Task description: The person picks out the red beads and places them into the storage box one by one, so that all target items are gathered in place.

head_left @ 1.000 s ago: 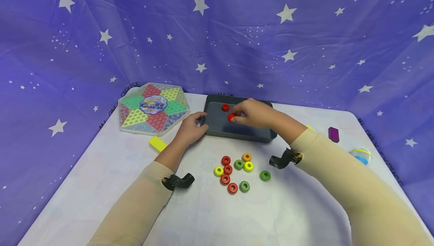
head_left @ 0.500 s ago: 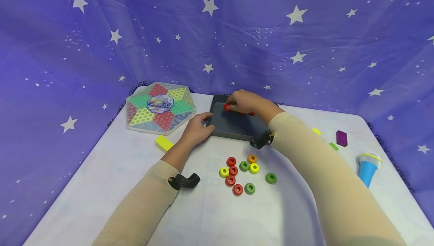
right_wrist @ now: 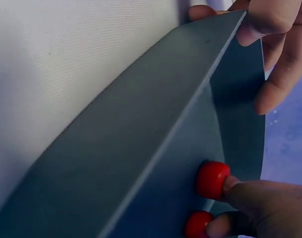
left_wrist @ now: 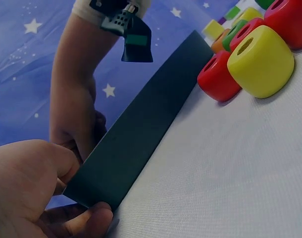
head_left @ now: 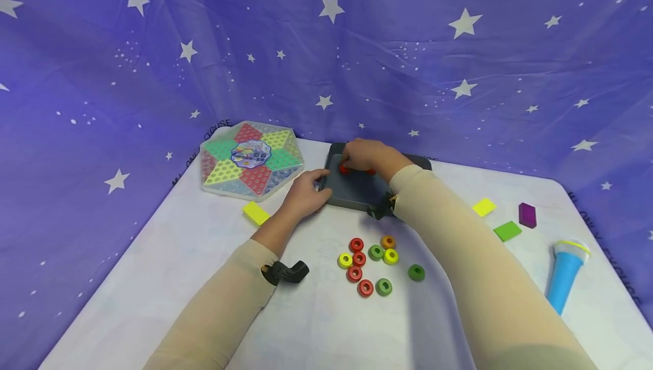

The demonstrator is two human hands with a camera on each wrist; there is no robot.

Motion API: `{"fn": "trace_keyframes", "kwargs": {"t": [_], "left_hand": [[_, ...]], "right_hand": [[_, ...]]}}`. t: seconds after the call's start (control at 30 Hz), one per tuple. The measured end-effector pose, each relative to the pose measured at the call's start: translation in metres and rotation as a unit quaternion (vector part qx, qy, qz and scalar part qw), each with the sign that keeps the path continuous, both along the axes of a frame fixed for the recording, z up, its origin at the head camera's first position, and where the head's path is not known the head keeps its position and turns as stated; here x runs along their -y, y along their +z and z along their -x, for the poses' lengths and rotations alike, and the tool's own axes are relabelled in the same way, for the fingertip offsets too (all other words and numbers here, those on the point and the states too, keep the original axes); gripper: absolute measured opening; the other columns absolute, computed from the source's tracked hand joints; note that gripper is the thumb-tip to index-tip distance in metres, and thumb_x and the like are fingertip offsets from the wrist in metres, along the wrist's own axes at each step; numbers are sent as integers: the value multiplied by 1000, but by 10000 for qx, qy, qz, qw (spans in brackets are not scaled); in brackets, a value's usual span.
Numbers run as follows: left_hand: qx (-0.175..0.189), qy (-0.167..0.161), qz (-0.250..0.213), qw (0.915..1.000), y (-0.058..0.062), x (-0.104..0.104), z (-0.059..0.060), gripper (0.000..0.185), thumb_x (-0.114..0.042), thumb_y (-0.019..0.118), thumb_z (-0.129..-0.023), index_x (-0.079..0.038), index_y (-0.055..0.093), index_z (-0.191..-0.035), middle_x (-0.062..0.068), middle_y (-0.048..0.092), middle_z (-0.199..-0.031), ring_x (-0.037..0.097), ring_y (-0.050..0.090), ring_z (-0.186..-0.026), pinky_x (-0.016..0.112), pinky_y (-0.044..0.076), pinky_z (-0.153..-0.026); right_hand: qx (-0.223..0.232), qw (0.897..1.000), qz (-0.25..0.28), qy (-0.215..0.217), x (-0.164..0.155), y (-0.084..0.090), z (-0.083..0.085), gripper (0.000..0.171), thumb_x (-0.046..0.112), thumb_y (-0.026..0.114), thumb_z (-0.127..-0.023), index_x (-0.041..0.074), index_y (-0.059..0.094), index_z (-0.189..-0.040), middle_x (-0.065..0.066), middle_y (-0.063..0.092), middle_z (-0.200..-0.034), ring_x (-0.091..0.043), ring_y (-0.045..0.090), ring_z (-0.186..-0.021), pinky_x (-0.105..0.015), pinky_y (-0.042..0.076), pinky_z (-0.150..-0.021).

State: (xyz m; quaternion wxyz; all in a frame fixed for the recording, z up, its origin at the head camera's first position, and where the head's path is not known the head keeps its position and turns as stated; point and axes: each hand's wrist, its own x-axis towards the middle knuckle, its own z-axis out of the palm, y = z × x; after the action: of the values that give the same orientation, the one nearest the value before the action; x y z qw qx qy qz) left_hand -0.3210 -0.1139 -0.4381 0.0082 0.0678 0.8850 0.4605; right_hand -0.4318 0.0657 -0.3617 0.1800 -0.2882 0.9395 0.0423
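Far back on the table stands a dark grey tray [head_left: 352, 190]. My left hand [head_left: 304, 195] grips its near left corner, with the thumb and fingers on both sides of the wall. Inside the tray, my right hand [head_left: 363, 154] is at a red bead [head_left: 344, 169] near the left end. In the right wrist view, fingertips touch that red bead [right_wrist: 210, 179] and a second red bead [right_wrist: 198, 224] beside it. Part of another red bead [head_left: 371, 171] shows below the right hand. The hand and forearm hide much of the tray's right side.
Several loose beads in red, yellow, green and orange [head_left: 389, 242] lie in front of the tray. A Chinese checkers board [head_left: 252, 160] lies left. A yellow block [head_left: 256, 213] is near the left wrist; flat yellow [head_left: 484, 207], green and purple blocks and a blue toy microphone [head_left: 564, 276] lie right.
My right hand has moved toward the tray's left end and down at the red beads. My left hand stays on the tray corner. The head view has turned, so everything shifts rightward.
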Motion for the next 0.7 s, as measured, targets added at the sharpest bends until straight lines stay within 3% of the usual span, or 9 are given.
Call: {"fn": "trace_keyframes", "kwargs": {"t": [0.2,0.4,0.57,0.7], "left_hand": [[-10,-46,57,10000,2,-6,-1,53,-25,63,-88,-18,60,-141,8,59,-136,25,54,-128,47,44,-110],[17,-36,102,9999,2,-5,-1,54,-26,63,-88,-18,60,-141,8,60,-134,25,55,-126,47,44,-109],[43,13,101,9999,1,-3,0,54,-26,63,-88,-18,60,-141,7,60,-133,25,55,-124,47,44,-108],[19,45,59,10000,1,-4,0,54,-25,62,-87,-18,61,-140,9,60,-133,26,55,-121,47,45,-107]], "right_hand": [[-133,9997,180,-86,-10,3,-5,28,29,59,-102,19,74,-124,-2,69,-118,-21,61,-105,-43,52,-95],[-568,9943,865,254,-28,15,-27,27,30,62,-101,16,73,-121,1,71,-103,-18,63,-84,-39,54,-80],[-920,9834,1422,657,-48,20,-69,35,34,66,-98,16,70,-128,1,72,-101,-14,62,-76,-37,54,-69],[-918,9742,1885,840,-64,15,-112,35,36,68,-97,18,71,-127,2,73,-114,-15,69,-93,-39,58,-78]]}}
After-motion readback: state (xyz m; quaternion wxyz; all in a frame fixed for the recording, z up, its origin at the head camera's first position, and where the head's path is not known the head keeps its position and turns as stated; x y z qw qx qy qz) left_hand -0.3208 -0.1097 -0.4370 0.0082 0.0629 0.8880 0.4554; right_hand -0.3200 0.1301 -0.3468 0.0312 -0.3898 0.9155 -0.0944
